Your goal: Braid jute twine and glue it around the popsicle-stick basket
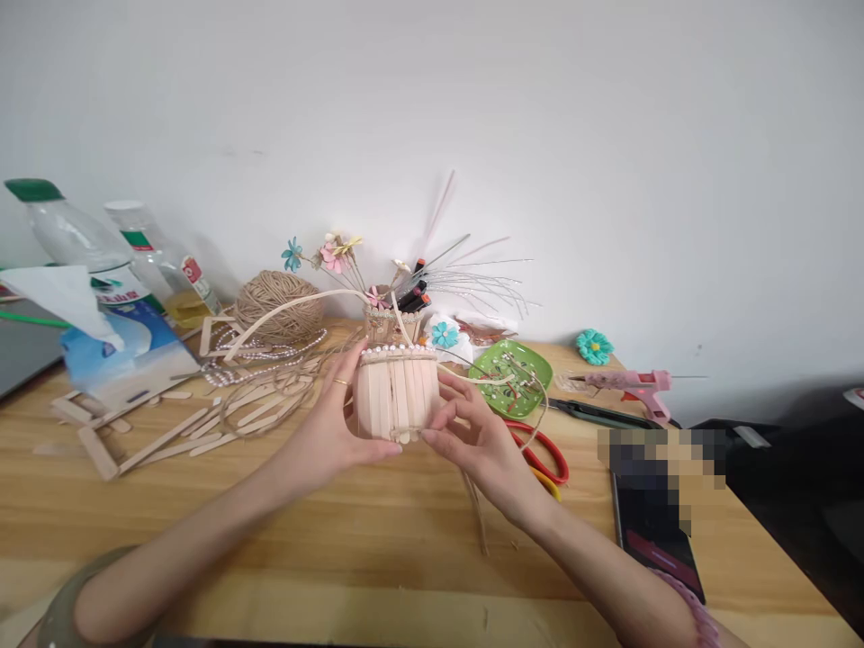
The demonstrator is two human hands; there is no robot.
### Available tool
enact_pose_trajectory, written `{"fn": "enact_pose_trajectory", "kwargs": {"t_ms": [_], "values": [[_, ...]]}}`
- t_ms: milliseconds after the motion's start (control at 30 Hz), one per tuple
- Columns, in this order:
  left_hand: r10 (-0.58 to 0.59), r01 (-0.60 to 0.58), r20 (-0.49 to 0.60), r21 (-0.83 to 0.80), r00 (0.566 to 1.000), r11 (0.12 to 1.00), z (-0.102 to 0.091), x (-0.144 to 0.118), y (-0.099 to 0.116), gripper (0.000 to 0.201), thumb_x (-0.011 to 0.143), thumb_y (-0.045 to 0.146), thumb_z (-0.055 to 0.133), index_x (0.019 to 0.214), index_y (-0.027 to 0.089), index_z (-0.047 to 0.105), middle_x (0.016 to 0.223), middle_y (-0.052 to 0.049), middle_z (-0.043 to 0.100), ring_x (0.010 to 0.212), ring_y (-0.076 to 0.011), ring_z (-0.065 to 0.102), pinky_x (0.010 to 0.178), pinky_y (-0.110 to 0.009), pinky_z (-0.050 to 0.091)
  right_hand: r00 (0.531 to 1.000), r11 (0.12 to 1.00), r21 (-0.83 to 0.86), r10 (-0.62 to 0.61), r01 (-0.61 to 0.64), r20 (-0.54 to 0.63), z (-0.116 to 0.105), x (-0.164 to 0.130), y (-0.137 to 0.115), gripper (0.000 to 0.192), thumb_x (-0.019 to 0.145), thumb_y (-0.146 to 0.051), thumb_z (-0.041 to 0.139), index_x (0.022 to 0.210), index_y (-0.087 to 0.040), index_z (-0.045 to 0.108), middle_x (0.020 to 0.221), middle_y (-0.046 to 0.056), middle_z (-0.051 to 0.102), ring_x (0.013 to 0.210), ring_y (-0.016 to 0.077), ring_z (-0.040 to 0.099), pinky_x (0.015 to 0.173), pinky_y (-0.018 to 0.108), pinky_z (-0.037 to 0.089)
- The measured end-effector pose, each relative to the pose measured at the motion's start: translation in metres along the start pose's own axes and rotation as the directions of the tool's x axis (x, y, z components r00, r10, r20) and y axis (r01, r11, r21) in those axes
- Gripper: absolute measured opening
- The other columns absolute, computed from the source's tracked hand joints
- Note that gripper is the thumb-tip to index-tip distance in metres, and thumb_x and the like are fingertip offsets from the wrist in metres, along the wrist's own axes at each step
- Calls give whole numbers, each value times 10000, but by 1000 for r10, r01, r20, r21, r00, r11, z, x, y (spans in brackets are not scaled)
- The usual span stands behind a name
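At far left a tissue pack (128,355) lies on the worktop (378,531) beside loose craft sticks (202,427). The left hand (330,432) and right hand (476,441) hold a stick basket (395,396) between them at centre, fingers gripping its sides. Red scissors (544,459) and a pink glue gun (634,387) lie right.
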State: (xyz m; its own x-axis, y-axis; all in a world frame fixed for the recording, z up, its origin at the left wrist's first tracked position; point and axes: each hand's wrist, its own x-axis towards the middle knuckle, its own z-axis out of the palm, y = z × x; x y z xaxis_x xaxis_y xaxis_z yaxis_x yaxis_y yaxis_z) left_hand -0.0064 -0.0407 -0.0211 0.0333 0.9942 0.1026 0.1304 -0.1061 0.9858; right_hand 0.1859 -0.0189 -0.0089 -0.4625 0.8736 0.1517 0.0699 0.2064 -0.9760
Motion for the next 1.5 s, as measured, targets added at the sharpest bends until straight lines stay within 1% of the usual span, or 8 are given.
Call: {"fn": "enact_pose_trajectory", "kwargs": {"t_ms": [133, 300, 567, 767, 933, 1033, 1233, 1500], "values": [[-39, 45, 48, -130, 998, 991, -4, 7, -7, 1255, 589, 254, 783, 1381, 342, -186, 1518, -87, 129, 1331, -278, 275, 1049, -432, 299, 1000, 999, 38, -5, 6, -2, 2, 5, 9, 117, 743, -231, 668, 754, -209, 553, 1312, 68, 338, 1289, 213, 322, 964, 360, 428], [-86, 105, 118, -166, 989, 980, -6, 10, -6, 1207, 602, 285, 776, 1411, 287, -120, 1500, -109, 197, 1330, -293, 271, 1060, -445, 278, 999, 998, 59, 26, -24, -44, 5, 8, 14, 129, 742, -257, 669, 696, -196, 565, 1294, 64, 350, 1274, 228, 347, 939, 350, 461], [-190, 190, 25, -218, 982, 957, 0, 9, 0, 1085, 680, 314, 703, 1414, 289, -95, 1500, -103, 194, 1301, -273, 336, 1057, -428, 288, 997, 997, 45, 71, -70, -21, 5, 10, 6, 173, 733, -331, 671, 681, -183, 598, 1313, 76, 364, 1259, 244, 370, 915, 356, 470], [-208, 204, -3, -185, 978, 961, -2, 11, 0, 1179, 605, 303, 767, 1414, 279, -90, 1444, -136, 313, 1271, -290, 385, 1045, -450, 301, 999, 908, -419, 34, -31, -1, -6, 11, -8, 113, 772, -250, 630, 687, -186, 594, 1157, 69, 504, 1169, 238, 431, 992, 437, 321], [-158, 156, -2, -150, 987, 976, -3, 14, 2, 1088, 606, 280, 767, 1422, 257, 47, 1403, -121, 386, 1256, -283, 406, 1045, -443, 309, 979, 814, -577, 170, -73, 116, -9, 13, -30, 154, 857, -248, 499, 723, -182, 534, 670, -10, 570, 624, 129, 515, 606, 260, 398], [-185, 180, -19, -152, 983, 972, -4, 15, 1, 1087, 600, 272, 771, 1422, 260, 61, 1393, -127, 401, 1245, -291, 419, 1044, -467, 307, 966, 784, -614, 219, -90, 138, -11, 16, -39, 159, 858, -240, 488, 719, -172, 528, 604, -28, 522, 558, 108, 455, 544, 232, 345], [-236, 230, 0, -225, 972, 947, -9, 11, 5, 1147, 580, 244, 775, 1426, 258, 1, 1359, -135, 447, 1211, -304, 459, 1009, -473, 353, 922, 854, -507, 286, -121, 262, -17, 23, -49, 136, 847, -245, 500, 785, -153, 579, 613, -34, 470, 568, 98, 419, 528, 214, 320], [-179, 182, 34, -262, 983, 948, -15, 3, 22, 951, 572, 257, 749, 1382, 252, 250, 1330, -104, 493, 1185, -336, 471, 953, -466, 404, 868, 901, -403, 322, -158, 378, -26, 24, -48, 328, 842, -429, 487, 675, -154, 556, 554, -59, 317, 496, 76, 270, 455, 220, 212]]}}
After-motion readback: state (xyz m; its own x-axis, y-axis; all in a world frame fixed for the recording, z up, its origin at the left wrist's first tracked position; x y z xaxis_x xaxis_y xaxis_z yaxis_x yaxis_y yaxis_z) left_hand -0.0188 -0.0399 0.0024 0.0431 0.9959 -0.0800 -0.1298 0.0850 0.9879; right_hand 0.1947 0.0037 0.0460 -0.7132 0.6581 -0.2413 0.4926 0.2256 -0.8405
